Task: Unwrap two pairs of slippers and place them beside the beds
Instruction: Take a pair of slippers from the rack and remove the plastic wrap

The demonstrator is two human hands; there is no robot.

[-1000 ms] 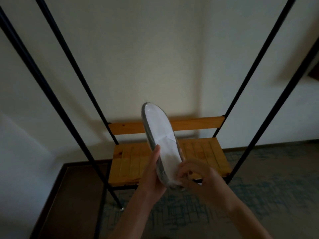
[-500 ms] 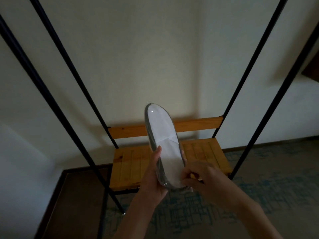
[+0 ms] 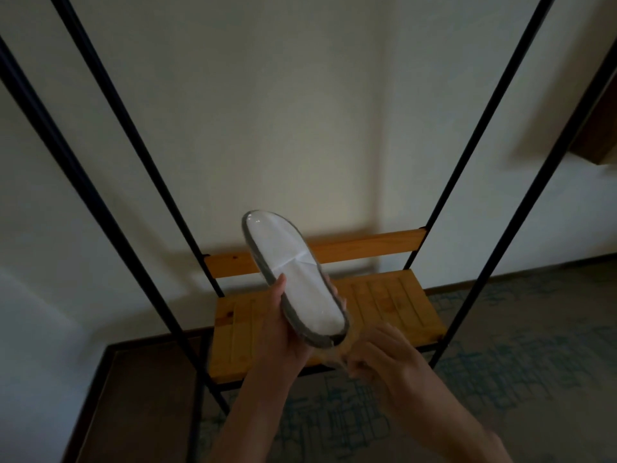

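Slippers (image 3: pixel 293 279) gripped by the left hand (image 3: pixel 283 332) may slip out if the right hand (image 3: pixel 377 359), pinching the wrapper (image 3: pixel 337 355), yanks hard.

Wrapped slippers (image 3: pixel 297 282) up over the rack's wooden shelf (image 3: pixel 394 305), left hand (image 3: pixel 283 332) beneath, right hand (image 3: pixel 384 359) at the near end, wall (image 3: pixel 300 111) behind.

Bedroom: garment rack (image 3: pixel 474 155), carpet (image 3: pixel 521 345)
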